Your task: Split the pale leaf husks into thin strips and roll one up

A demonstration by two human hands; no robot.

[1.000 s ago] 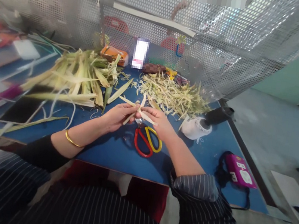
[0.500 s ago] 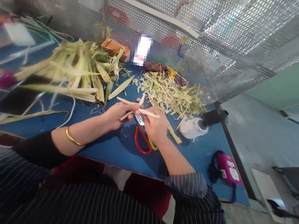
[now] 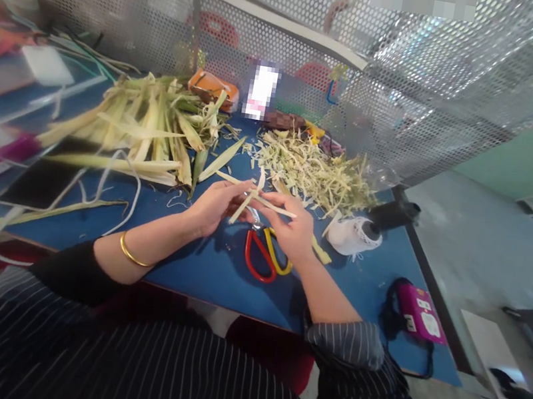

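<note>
My left hand (image 3: 217,206) and my right hand (image 3: 292,230) meet over the blue table (image 3: 195,269), both pinching thin pale leaf strips (image 3: 251,196) that cross between the fingers. One strip runs left to right under my right thumb; another points up and back. Scissors (image 3: 264,258) with one red and one yellow handle lie on the table just under and in front of my right hand. A gold bangle sits on my left wrist.
A heap of long palm leaves (image 3: 146,130) lies back left, a pile of cut scraps (image 3: 316,173) back right. A white thread spool (image 3: 354,235), a magenta device with black cord (image 3: 415,311), a dark tablet (image 3: 41,181) and a perforated metal screen (image 3: 416,82) surround the work area.
My right hand slid slightly forward along the strip and the crossed strips shifted; the scissors' yellow handle shows again. The camera view drifted a little.
</note>
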